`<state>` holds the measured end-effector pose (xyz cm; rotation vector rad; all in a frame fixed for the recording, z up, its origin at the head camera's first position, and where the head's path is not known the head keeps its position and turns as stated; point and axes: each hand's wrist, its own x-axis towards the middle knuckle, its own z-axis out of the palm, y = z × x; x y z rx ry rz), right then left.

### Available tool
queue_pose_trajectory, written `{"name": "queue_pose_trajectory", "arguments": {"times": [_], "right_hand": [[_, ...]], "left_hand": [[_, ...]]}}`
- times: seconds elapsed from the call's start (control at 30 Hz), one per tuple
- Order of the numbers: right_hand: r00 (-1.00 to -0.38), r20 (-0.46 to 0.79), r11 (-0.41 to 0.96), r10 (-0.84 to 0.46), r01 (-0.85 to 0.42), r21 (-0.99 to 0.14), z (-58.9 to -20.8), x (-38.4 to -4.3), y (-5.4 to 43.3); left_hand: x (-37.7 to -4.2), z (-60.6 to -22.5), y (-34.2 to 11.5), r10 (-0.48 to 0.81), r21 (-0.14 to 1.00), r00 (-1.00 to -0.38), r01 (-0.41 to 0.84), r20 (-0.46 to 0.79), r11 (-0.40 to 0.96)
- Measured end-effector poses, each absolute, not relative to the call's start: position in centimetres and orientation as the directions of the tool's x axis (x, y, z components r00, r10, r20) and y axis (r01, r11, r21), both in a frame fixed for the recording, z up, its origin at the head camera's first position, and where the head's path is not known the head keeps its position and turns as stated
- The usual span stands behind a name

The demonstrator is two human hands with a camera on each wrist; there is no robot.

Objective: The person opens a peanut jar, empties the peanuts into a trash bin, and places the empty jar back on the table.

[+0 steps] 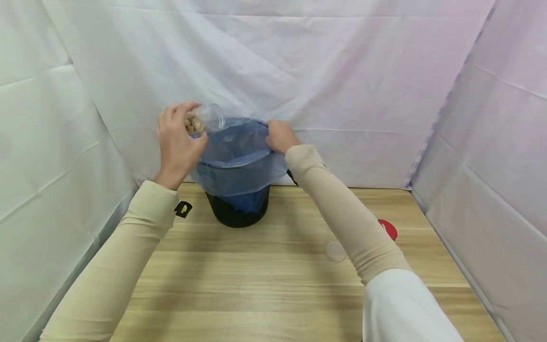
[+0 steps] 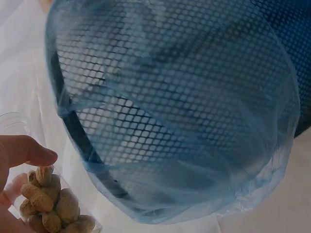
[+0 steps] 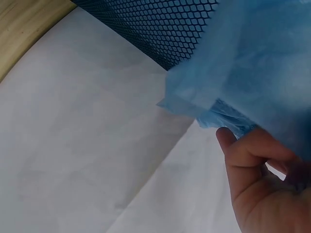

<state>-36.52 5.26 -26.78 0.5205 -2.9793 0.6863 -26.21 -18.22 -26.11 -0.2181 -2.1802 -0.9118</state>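
My left hand grips a clear plastic jar tipped on its side, its mouth toward the bin's opening. Several unshelled peanuts lie inside the jar, seen close up in the left wrist view. A black mesh bin stands on the table, lined with a thin blue plastic bag folded over its rim. At the bin's right side, my right hand holds the bag and rim with curled fingers; in the right wrist view the fingers are partly hidden by the blue plastic.
A round translucent lid lies on the wooden table, right of the middle. Beside my right forearm is a red round object, partly covered by the sleeve. White cloth walls enclose the back and both sides.
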Motion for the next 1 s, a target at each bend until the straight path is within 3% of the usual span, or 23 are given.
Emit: {"name": "queue_pose_trajectory", "arguments": {"times": [0.7,1.0], "right_hand": [[-0.951,0.094,0.836,-0.295,-0.304,-0.456,-26.6,-36.1,4.6],[-0.952,0.091,0.83,-0.291,-0.299,-0.47,-26.7,-36.2,4.6]], "left_hand": [[-29.0,-24.8,-19.3,-0.009,0.467,-0.796,0.346,0.606,0.814],[-29.2,-25.1,-19.4,0.05,0.367,-0.764,0.365,0.644,0.856]]}}
